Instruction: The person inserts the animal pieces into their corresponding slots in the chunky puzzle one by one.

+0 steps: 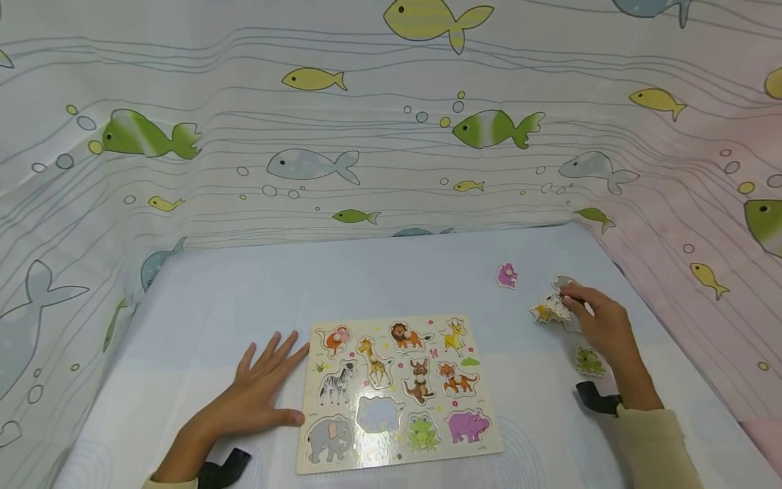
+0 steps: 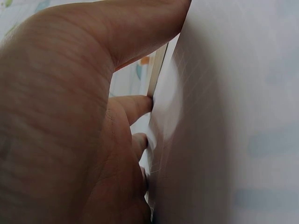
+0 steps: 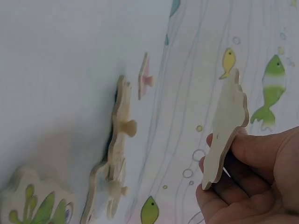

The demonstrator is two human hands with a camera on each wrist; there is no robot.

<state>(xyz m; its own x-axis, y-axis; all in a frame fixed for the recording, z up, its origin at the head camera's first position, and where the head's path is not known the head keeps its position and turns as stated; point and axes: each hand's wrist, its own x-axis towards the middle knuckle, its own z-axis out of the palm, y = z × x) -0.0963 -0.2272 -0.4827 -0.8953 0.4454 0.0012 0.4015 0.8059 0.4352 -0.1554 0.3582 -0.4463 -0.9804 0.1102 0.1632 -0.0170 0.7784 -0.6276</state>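
Observation:
My right hand (image 1: 601, 324) holds a wooden puzzle piece (image 3: 225, 133) by its edge. In the right wrist view its plain back shows between thumb and fingers; I cannot tell which animal it is. Below and beside that hand lies a small heap of knobbed pieces (image 3: 122, 126), with tiger-like (image 1: 542, 313) and grey (image 1: 563, 280) pieces showing in the head view. A frog piece (image 1: 589, 361) lies nearer my wrist. Spread flat, my left hand (image 1: 259, 397) rests at the left edge of the animal puzzle board (image 1: 302, 468), its thumb and index fingertips right at the edge.
A purple hippo piece (image 1: 507, 276) lies alone, left of the heap. The pale tabletop (image 1: 293, 278) meets a fish-printed cloth (image 1: 391, 136) at the back and sides. Near each wrist a black strap-like part (image 1: 597, 399) shows.

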